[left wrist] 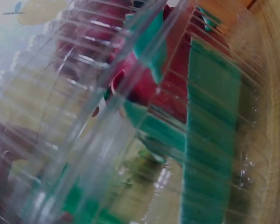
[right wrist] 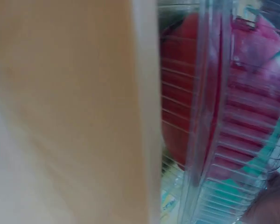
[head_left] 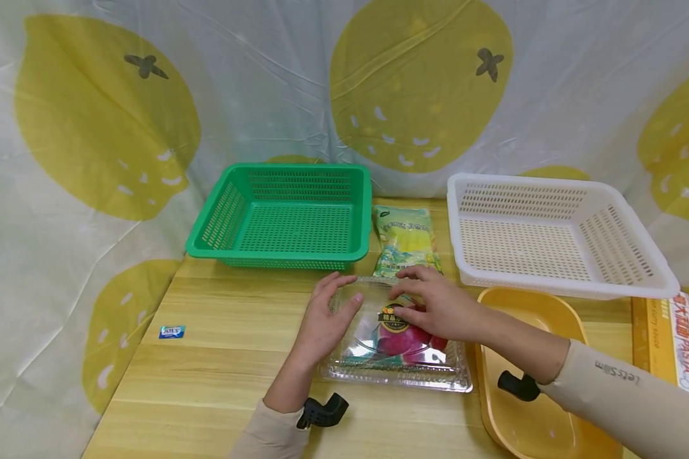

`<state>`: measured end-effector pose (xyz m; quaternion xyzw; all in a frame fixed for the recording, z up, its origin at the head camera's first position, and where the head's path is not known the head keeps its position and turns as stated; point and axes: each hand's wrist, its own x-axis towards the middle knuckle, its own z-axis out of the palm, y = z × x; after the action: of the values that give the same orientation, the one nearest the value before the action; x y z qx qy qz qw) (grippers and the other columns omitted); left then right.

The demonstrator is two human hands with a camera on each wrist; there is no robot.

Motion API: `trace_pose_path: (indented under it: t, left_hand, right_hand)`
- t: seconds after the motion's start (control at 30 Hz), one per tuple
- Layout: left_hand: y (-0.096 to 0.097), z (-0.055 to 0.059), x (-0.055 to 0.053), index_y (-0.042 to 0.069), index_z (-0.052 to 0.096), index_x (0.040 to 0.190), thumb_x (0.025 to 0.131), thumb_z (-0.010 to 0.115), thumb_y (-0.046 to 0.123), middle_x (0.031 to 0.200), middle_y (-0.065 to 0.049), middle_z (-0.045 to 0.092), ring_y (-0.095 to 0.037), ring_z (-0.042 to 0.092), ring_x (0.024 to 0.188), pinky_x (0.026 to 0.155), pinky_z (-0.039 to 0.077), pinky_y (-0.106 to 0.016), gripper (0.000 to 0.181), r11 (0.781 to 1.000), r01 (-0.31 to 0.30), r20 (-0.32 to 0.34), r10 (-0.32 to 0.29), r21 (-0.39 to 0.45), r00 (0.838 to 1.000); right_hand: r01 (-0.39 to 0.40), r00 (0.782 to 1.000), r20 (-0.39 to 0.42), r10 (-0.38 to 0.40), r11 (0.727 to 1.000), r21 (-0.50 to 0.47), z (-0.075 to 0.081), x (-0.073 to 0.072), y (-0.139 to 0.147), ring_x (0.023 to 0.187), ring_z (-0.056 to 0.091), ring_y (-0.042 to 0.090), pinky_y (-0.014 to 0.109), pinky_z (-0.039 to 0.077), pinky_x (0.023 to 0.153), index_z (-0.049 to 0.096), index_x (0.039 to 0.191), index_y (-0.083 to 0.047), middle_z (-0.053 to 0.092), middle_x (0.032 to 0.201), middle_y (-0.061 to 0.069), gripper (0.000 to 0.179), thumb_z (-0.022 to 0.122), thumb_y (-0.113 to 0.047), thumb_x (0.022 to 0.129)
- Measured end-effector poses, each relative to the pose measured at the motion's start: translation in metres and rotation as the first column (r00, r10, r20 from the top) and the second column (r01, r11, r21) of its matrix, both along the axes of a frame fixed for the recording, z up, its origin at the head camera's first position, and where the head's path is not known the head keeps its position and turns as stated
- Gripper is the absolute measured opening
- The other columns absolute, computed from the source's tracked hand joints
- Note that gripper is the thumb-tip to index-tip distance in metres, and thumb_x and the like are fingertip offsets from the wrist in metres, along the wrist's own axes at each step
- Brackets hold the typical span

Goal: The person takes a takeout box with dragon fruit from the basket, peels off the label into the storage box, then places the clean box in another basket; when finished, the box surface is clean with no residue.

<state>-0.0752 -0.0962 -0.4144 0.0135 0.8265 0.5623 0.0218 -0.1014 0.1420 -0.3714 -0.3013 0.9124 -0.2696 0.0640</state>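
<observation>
A clear plastic clamshell container (head_left: 402,376) with a black and gold label lies on the table before me. Red and pink pieces (head_left: 399,340) and a green strip (left wrist: 210,126) show through its ribbed walls; what they are I cannot tell. My left hand (head_left: 321,319) is at the container's left side, fingers along its far left corner and thumb apart. Over the lid's right part lies my right hand (head_left: 442,309), its fingers loosely bent by the label. In the right wrist view red pieces (right wrist: 182,93) show behind the container's wall. The lid appears down.
Behind stand a green basket (head_left: 281,258) and a white basket (head_left: 551,284), with a green-yellow packet (head_left: 404,239) between them. A yellow tray (head_left: 494,395) sits under my right forearm. Orange and white boxes (head_left: 654,338) lie far right; a small blue packet (head_left: 172,331) lies left.
</observation>
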Motion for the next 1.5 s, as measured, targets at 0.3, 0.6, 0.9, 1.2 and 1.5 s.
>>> trace_pose_path:
  t: [0.3, 0.6, 0.9, 1.2, 1.5]
  left_hand:
    - [0.002, -0.004, -0.005, 0.012, 0.067, 0.132, 0.098, 0.068, 0.022, 0.161, -0.013, 0.038, -0.044, 0.038, 0.148, 0.116, 0.032, -0.069, 0.035, 1.0, 0.023, -0.017, -0.023, 0.004, 1.0]
    - [0.003, -0.007, -0.011, 0.013, 0.068, 0.13, 0.098, 0.068, 0.022, 0.159, -0.013, 0.041, -0.043, 0.041, 0.145, 0.118, 0.032, -0.067, 0.033, 1.0, 0.024, -0.018, -0.024, -0.008, 1.0]
    - [0.003, -0.009, -0.013, 0.014, 0.068, 0.13, 0.097, 0.069, 0.025, 0.158, -0.011, 0.042, -0.042, 0.04, 0.147, 0.119, 0.028, -0.067, 0.034, 1.0, 0.02, -0.012, -0.02, 0.008, 1.0]
    - [0.003, -0.009, -0.015, 0.014, 0.068, 0.13, 0.097, 0.07, 0.025, 0.158, -0.011, 0.043, -0.042, 0.039, 0.147, 0.12, 0.028, -0.067, 0.035, 1.0, 0.023, -0.015, -0.023, 0.015, 1.0]
    - [0.001, -0.012, -0.016, 0.015, 0.068, 0.131, 0.097, 0.069, 0.026, 0.158, -0.01, 0.043, -0.041, 0.039, 0.148, 0.12, 0.027, -0.067, 0.035, 1.0, 0.022, -0.004, -0.022, 0.016, 1.0]
  right_hand:
    - [0.022, 1.0, -0.008, -0.022, 0.998, -0.052, -0.009, -0.009, 0.0, 0.127, 0.057, 0.036, 0.058, 0.049, 0.106, 0.073, 0.096, -0.022, 0.061, 0.137, 0.016, 0.005, 0.075, -0.026, 0.094]
    - [0.051, 0.999, -0.014, -0.051, 0.997, -0.053, -0.015, -0.015, -0.004, 0.123, 0.06, 0.039, 0.065, 0.042, 0.108, 0.068, 0.087, -0.024, 0.063, 0.134, 0.017, 0.01, 0.072, -0.021, 0.096]
    - [0.076, 0.996, -0.045, -0.077, 0.997, -0.019, -0.02, -0.014, -0.006, 0.131, 0.056, 0.039, 0.067, 0.033, 0.115, 0.064, 0.087, -0.025, 0.062, 0.136, 0.016, 0.013, 0.068, -0.022, 0.098]
    - [0.092, 0.995, -0.034, -0.094, 0.995, -0.044, -0.022, -0.015, -0.006, 0.133, 0.054, 0.04, 0.067, 0.031, 0.115, 0.063, 0.086, -0.024, 0.062, 0.137, 0.015, 0.013, 0.067, -0.022, 0.099]
    - [0.086, 0.996, -0.025, -0.088, 0.994, -0.065, -0.023, -0.014, -0.005, 0.133, 0.055, 0.04, 0.068, 0.031, 0.114, 0.063, 0.086, -0.023, 0.062, 0.137, 0.015, 0.013, 0.067, -0.021, 0.098]
